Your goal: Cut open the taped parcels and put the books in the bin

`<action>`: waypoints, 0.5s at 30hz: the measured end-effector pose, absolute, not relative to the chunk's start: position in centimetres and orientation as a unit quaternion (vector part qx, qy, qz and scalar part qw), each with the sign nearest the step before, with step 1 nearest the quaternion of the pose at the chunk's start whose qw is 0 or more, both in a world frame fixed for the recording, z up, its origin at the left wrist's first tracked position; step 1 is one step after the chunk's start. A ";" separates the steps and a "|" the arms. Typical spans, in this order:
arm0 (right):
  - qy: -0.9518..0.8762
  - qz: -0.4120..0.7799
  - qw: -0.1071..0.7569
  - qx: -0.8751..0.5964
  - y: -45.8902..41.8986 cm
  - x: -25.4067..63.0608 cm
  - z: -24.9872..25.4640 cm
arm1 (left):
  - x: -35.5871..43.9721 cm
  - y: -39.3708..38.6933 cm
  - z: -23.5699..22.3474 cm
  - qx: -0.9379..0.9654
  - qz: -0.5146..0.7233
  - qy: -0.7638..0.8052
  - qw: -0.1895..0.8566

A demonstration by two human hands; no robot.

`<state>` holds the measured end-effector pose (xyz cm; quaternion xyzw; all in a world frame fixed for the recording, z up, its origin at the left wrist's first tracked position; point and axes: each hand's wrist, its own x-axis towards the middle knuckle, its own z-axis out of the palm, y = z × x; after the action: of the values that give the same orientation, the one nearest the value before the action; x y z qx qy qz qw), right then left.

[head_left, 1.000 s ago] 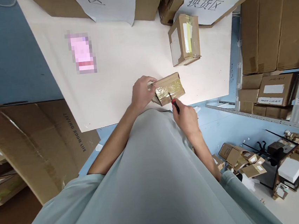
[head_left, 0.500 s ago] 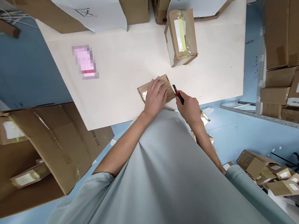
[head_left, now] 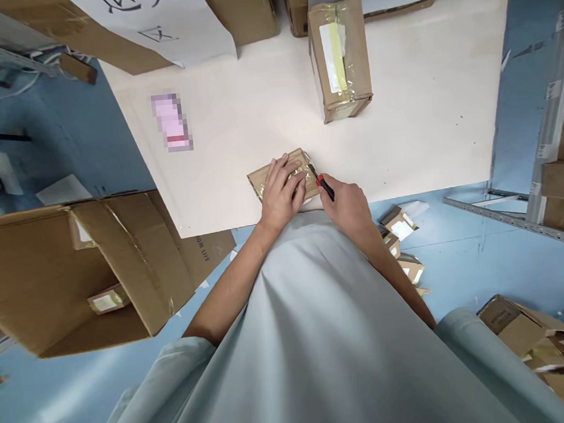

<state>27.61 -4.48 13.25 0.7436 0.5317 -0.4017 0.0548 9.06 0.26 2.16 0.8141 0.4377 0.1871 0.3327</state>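
Note:
A small taped cardboard box (head_left: 297, 157) rests on the white table near its front edge. My left hand (head_left: 279, 195) holds it from above, with the fingers across its top. In my right hand (head_left: 348, 205) is a box cutter (head_left: 325, 184) with a black and red handle, gripped in closed fingers. Its blade meets the right end of the box, over the clear tape. How deep the tip goes cannot be seen.
Beyond my hands a taller taped carton (head_left: 354, 51) stands on the table (head_left: 426, 111). A pixelated pink item (head_left: 172, 122) lies to the left. An open large carton (head_left: 118, 267) is at left below table height. Several small boxes (head_left: 400, 223) lie on the floor at right.
The box cutter has moved left, from beside the small box onto its right end. My left hand and the box have shifted slightly left in view, and the camera has moved.

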 end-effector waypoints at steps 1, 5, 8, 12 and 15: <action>0.535 -0.403 0.061 0.740 -4.4 27.6 13.4 | 9.1 0.2 2.2 0.813 0.186 0.441 0.330; 0.540 -0.393 0.100 0.738 -3.9 27.0 13.7 | 9.2 0.2 2.0 0.811 0.176 0.454 0.323; 0.553 -0.385 0.112 0.730 -3.5 26.4 13.7 | 9.2 0.3 1.7 0.811 0.176 0.458 0.319; 0.555 -0.393 0.118 0.723 -3.7 26.8 13.5 | 9.3 0.7 1.5 0.810 0.170 0.465 0.313; 0.551 -0.407 0.124 0.718 -4.4 27.5 13.7 | 9.5 0.7 1.6 0.808 0.166 0.472 0.310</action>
<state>27.45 -4.41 13.66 0.7179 0.5511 -0.4068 0.1244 9.48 0.69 1.56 0.8083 0.4719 0.1658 0.3105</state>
